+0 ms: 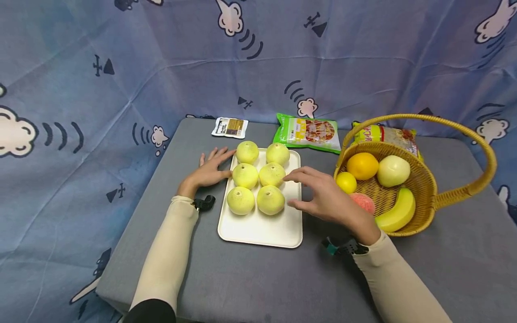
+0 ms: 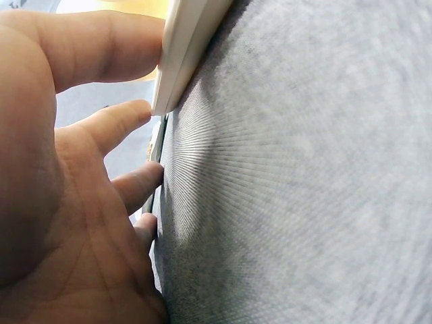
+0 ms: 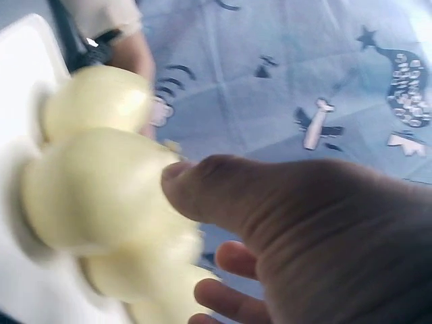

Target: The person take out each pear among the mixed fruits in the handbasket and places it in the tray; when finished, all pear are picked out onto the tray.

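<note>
Several round, pale yellow-green fruits [image 1: 270,200] sit in two columns on a white rectangular tray [image 1: 258,229]. My left hand [image 1: 210,170] lies spread along the tray's left side. In the left wrist view its thumb [image 2: 111,47] and forefinger meet the tray's rim [image 2: 185,47]. My right hand [image 1: 323,193] hovers at the tray's right side, thumb and fingers apart, holding nothing. Its fingertips are close to the right-column fruits; contact cannot be told. The right wrist view shows the thumb [image 3: 223,192] in front of a blurred fruit [image 3: 94,192].
A wicker basket [image 1: 430,197] with a tall handle stands to the right, holding an orange [image 1: 362,166], a lemon [image 1: 346,182], a pale green apple [image 1: 393,171], a reddish fruit [image 1: 363,202] and a banana [image 1: 397,213]. Behind lie a small white packet [image 1: 230,127], a green bag [image 1: 308,133] and a yellow-green bag [image 1: 387,134].
</note>
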Motion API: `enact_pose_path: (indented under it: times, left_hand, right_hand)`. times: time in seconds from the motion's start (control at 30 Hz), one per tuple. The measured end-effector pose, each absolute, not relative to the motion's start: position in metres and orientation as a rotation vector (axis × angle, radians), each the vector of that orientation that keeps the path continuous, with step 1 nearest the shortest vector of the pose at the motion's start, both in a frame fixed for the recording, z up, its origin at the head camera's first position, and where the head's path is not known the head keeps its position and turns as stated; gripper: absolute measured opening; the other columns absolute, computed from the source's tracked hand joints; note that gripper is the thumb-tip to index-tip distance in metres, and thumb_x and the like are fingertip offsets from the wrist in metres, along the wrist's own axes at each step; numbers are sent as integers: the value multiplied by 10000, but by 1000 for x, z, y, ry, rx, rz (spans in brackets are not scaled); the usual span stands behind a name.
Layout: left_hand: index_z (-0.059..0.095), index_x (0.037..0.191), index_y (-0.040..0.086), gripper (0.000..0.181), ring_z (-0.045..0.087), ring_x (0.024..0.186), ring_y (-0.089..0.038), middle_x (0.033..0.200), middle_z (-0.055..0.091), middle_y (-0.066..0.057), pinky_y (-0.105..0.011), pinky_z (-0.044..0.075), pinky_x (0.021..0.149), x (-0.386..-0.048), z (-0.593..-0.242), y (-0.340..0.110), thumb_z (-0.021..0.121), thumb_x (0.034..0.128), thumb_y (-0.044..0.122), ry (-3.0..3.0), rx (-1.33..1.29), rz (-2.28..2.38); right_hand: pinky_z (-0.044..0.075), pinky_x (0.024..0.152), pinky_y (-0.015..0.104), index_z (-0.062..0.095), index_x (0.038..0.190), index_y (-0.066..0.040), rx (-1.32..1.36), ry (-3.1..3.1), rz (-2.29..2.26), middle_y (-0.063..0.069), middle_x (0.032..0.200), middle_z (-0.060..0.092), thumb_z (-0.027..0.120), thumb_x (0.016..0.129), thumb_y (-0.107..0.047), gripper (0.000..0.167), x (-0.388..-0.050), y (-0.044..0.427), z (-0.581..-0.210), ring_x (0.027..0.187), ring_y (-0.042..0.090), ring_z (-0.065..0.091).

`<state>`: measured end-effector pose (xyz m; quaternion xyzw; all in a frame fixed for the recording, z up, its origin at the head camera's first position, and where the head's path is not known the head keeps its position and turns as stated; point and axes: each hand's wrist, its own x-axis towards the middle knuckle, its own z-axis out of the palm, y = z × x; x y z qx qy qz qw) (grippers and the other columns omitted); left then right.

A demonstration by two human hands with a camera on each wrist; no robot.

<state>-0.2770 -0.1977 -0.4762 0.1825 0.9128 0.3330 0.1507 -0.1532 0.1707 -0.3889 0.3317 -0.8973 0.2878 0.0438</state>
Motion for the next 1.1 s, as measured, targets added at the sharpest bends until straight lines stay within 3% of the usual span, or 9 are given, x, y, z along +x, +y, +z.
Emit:
enact_pose_path:
  times: [0.1, 0.33, 0.47, 0.6, 0.7, 0.8, 1.1]
  left_hand:
    - [299, 1757, 277, 812, -79, 1720, -395, 1853, 132, -136, -650, -242, 1301, -279, -479, -199, 640, 1027, 372, 2613, 527, 981]
    - [309, 1754, 282, 812, -67, 1722, -393, 1851, 144, -134, -632, -240, 1306, -283, -486, -197, 635, 1015, 357, 2621, 522, 999]
    - [302, 1757, 264, 820, -72, 1722, -390, 1852, 136, -134, -632, -237, 1309, -280, -480, -196, 633, 1010, 333, 2621, 506, 973]
    - [296, 1758, 263, 821, -67, 1720, -405, 1850, 137, -147, -657, -234, 1302, -275, -476, -196, 638, 1016, 339, 2621, 518, 973]
    - [300, 1757, 275, 822, -64, 1717, -419, 1848, 142, -155, -668, -237, 1296, -275, -475, -196, 649, 1016, 346, 2616, 526, 991]
    - [307, 1755, 285, 818, -64, 1718, -416, 1848, 150, -145, -659, -242, 1296, -278, -480, -197, 650, 1017, 363, 2611, 526, 1009]
    - [299, 1757, 273, 837, -64, 1715, -429, 1845, 146, -166, -664, -248, 1292, -280, -481, -198, 653, 1003, 357, 2618, 537, 984]
  right_hand:
    - [636, 948, 512, 762, 1324, -87, 969, -2718, 805, 113, 1312, 730, 949, 868, -193, 504, -155, 187, -375, 1116, 293, 723]
    - [603, 786, 510, 785, 1255, -98, 936, -2685, 582, 110, 1214, 762, 983, 807, -169, 496, -161, 240, -340, 957, 275, 721]
    - [607, 831, 546, 798, 1211, -134, 937, -2787, 451, 88, 1201, 769, 970, 822, -172, 427, -169, 265, -323, 1002, 283, 728]
    - [597, 950, 602, 790, 1265, -182, 929, -2961, 360, 92, 1290, 766, 929, 887, -181, 403, -180, 282, -312, 1158, 352, 720]
    - [590, 965, 630, 772, 1335, -129, 921, -3058, 284, 157, 1334, 752, 921, 896, -168, 464, -192, 295, -310, 1198, 403, 706]
    - [609, 914, 620, 755, 1360, -49, 894, -3117, 192, 218, 1319, 740, 921, 885, -140, 511, -203, 307, -313, 1117, 411, 724]
    - [580, 919, 643, 724, 1322, 48, 776, -3250, 100, 283, 1230, 738, 924, 821, -127, 567, -225, 328, -337, 1035, 427, 693]
